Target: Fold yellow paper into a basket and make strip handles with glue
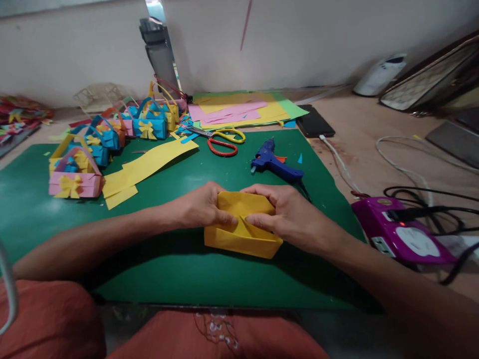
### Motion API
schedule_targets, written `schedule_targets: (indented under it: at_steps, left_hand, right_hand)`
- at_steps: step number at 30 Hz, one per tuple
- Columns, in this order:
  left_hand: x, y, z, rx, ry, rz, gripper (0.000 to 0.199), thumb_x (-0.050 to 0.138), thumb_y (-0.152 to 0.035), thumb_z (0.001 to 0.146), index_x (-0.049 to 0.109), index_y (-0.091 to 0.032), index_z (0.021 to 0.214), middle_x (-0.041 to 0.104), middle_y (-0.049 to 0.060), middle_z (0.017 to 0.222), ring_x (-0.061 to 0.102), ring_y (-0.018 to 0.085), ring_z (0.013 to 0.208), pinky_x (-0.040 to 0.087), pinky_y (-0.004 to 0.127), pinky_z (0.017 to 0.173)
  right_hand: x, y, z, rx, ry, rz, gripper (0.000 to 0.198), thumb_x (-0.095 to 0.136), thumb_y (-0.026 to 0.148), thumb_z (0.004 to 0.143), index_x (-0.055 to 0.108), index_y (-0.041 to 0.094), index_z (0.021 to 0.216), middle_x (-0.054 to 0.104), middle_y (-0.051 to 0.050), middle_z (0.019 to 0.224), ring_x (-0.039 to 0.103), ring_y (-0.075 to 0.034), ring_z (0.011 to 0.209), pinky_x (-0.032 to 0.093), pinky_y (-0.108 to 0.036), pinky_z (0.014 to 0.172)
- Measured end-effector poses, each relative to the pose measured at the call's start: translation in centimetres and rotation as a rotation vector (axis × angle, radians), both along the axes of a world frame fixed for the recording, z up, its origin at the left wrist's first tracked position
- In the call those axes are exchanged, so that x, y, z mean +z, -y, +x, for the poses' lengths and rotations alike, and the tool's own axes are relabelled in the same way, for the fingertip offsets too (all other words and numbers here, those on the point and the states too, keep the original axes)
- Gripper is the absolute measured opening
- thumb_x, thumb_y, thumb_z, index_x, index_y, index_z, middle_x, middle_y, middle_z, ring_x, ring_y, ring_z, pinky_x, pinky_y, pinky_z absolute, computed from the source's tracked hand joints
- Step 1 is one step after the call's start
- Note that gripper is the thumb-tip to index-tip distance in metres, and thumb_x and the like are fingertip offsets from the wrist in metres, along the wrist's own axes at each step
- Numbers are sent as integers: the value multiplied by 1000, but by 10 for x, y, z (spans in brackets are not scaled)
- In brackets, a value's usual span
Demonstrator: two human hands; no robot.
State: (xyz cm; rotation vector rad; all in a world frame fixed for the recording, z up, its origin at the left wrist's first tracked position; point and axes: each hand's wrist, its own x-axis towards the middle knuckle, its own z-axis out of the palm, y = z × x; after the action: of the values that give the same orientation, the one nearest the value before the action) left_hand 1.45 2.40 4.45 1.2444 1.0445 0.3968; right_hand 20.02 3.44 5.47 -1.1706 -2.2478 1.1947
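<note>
A folded yellow paper box stands on the green mat before me, its top side open. My left hand grips its left far corner, thumb inside and fingers behind the far wall. On the opposite side, my right hand pinches the right far corner the same way, its thumb pressing inward. The two thumbs nearly meet over the folded paper in the box's middle. Beyond my hands lie a blue glue gun and scissors with one red and one yellow handle.
Small paper baskets with bows line the mat's left side, beside yellow paper strips. Coloured sheets and a black phone lie at the back. A purple power strip with tangled cables sits right; a grey bottle stands behind.
</note>
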Motion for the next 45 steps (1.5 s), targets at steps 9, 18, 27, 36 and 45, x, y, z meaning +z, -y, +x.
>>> schedule_targets:
  at_steps: [9,18,27,36,45]
  left_hand:
    - [-2,1,2,23,-29,3,7,63,-15,62,58,-10,62,55,-5,55,47,5,48,36,16,46]
    - [-2,2,2,14,-47,20,8,62,-17,63,58,-10,63,54,-5,56,46,5,48,35,17,47]
    - [0,4,3,5,-57,22,10,62,-18,62,56,-10,61,51,-5,54,44,4,47,31,15,43]
    - [0,4,3,17,-39,34,11,63,-19,61,57,-10,61,51,-5,54,43,4,47,31,14,43]
    - [-3,4,3,8,-36,95,11,66,-18,61,59,-10,61,52,-5,54,44,5,47,32,14,42]
  right_hand:
    - [-4,-2,-1,-9,-41,-63,31,58,12,65,63,16,95,63,2,74,54,-9,58,42,-21,54]
    - [-5,-1,-1,-13,-25,-56,30,58,14,65,63,17,94,62,3,71,53,-9,55,41,-22,54]
    - [0,1,-2,1,48,32,33,59,16,66,63,16,99,65,1,79,55,-11,61,41,-23,56]
    - [0,1,-1,22,66,32,34,58,18,68,61,17,102,65,0,80,57,-11,61,40,-23,53]
    - [-1,2,-2,12,80,38,37,58,19,69,61,16,106,67,-3,87,60,-14,68,43,-24,57]
